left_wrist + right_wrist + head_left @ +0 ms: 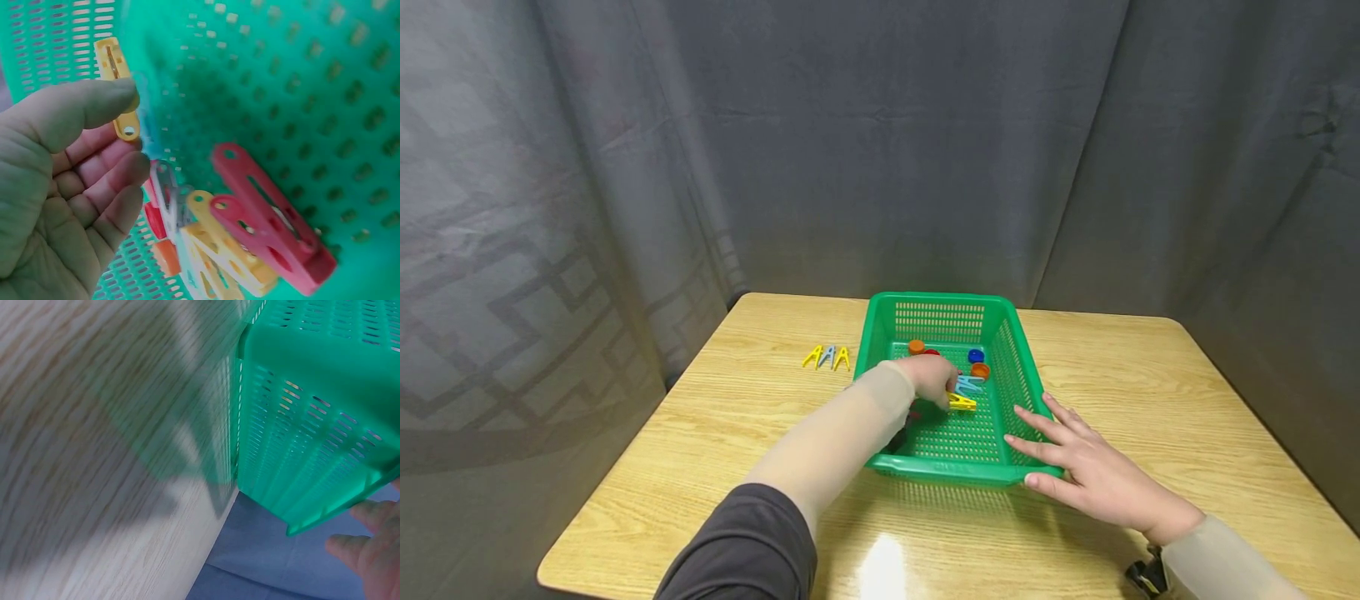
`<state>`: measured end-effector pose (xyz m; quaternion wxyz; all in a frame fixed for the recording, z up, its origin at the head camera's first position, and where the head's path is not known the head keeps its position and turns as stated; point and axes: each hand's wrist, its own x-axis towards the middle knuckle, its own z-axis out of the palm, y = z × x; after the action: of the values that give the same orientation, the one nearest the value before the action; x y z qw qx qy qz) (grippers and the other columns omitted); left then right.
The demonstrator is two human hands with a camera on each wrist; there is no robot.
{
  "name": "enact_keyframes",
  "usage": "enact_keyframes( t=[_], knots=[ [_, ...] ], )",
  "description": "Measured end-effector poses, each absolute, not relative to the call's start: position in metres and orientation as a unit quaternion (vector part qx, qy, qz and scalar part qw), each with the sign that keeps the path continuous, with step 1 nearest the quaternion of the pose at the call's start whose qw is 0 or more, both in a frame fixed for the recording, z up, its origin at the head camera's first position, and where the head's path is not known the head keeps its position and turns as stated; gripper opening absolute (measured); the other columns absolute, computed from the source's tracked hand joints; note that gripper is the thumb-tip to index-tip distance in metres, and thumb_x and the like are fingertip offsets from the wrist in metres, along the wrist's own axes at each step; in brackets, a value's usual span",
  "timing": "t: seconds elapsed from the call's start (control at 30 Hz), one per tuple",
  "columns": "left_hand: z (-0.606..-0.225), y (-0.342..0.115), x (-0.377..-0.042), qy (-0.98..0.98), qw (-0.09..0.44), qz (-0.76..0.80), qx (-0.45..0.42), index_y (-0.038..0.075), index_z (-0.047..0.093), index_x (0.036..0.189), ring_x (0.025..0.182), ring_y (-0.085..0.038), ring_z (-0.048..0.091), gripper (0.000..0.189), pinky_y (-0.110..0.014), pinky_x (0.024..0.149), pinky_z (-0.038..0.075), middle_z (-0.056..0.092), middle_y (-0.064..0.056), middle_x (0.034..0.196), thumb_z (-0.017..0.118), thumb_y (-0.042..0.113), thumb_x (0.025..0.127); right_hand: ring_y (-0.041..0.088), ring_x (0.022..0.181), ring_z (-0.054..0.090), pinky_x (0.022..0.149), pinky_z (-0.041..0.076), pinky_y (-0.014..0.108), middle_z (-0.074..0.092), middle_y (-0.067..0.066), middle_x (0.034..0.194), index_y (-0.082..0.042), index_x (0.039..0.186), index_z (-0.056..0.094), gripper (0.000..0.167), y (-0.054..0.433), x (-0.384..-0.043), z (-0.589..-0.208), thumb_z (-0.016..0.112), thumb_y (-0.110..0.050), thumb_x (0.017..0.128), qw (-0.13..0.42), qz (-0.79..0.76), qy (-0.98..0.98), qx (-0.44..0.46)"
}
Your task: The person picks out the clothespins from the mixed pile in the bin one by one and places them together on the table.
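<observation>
Inside the green basket (936,472), the left hand (931,379) pinches a yellow clothespin (111,59); the right hand (1093,471) spreads its fingers over the near-right edge, wide tabletop (1120,383) stretching alongside.

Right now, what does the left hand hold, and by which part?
The left hand pinches a yellow clothespin around its middle, leaving both ends visible.
</observation>
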<state>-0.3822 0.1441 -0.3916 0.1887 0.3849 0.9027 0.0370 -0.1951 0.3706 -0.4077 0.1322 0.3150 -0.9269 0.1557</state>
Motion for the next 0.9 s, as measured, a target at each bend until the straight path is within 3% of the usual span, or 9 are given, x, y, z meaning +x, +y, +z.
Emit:
enact_keyframes(
  t=[0.13, 0.27, 0.47, 0.63, 0.9],
  knots=[
    [-0.385, 0.143, -0.384, 0.899, 0.185, 0.061, 0.391, 0.016, 0.067, 0.102, 0.095, -0.012, 0.057, 0.02, -0.024, 0.076, 0.046, 0.063, 0.004, 0.115, 0.072, 0.028, 0.087, 0.042, 0.142, 0.018, 0.111, -0.006, 0.019, 0.041, 0.007, 0.149, -0.027, 0.132, 0.061, 0.043, 0.37, -0.196, -0.407, 0.067, -0.036, 0.09, 0.128, 0.155, -0.928, 0.314],
    [-0.376, 0.14, -0.384, 0.896, 0.187, 0.095, 0.391, 0.016, 0.066, 0.101, 0.086, -0.011, 0.055, 0.02, -0.025, 0.074, 0.047, 0.061, 0.007, 0.098, 0.072, 0.027, 0.087, 0.039, 0.143, 0.015, 0.113, -0.004, 0.023, 0.039, 0.005, 0.15, -0.026, 0.132, 0.061, 0.043, 0.369, -0.196, -0.407, 0.066, -0.037, 0.09, 0.117, 0.159, -0.931, 0.308],
    [-0.357, 0.134, -0.384, 0.89, 0.183, 0.133, 0.395, 0.017, 0.066, 0.103, 0.084, -0.011, 0.054, 0.019, -0.025, 0.074, 0.047, 0.06, 0.009, 0.1, 0.072, 0.026, 0.088, 0.037, 0.144, 0.013, 0.115, 0.003, 0.033, 0.037, 0.002, 0.152, -0.03, 0.133, 0.059, 0.043, 0.37, -0.195, -0.407, 0.066, -0.037, 0.091, 0.108, 0.162, -0.934, 0.298],
    [-0.339, 0.124, -0.385, 0.888, 0.178, 0.161, 0.392, 0.017, 0.066, 0.104, 0.082, -0.013, 0.055, 0.02, -0.026, 0.076, 0.047, 0.062, 0.007, 0.097, 0.072, 0.026, 0.087, 0.042, 0.142, 0.016, 0.113, -0.003, 0.024, 0.038, 0.003, 0.151, -0.026, 0.132, 0.061, 0.043, 0.37, -0.195, -0.406, 0.066, -0.037, 0.091, 0.111, 0.16, -0.932, 0.305],
    [-0.323, 0.104, -0.394, 0.894, 0.152, 0.177, 0.381, 0.016, 0.067, 0.104, 0.086, -0.014, 0.055, 0.022, -0.027, 0.078, 0.047, 0.063, 0.006, 0.099, 0.073, 0.027, 0.086, 0.04, 0.143, 0.015, 0.113, -0.003, 0.024, 0.037, 0.003, 0.152, -0.026, 0.132, 0.06, 0.043, 0.37, -0.194, -0.406, 0.065, -0.037, 0.091, 0.105, 0.161, -0.934, 0.3]
  ],
)
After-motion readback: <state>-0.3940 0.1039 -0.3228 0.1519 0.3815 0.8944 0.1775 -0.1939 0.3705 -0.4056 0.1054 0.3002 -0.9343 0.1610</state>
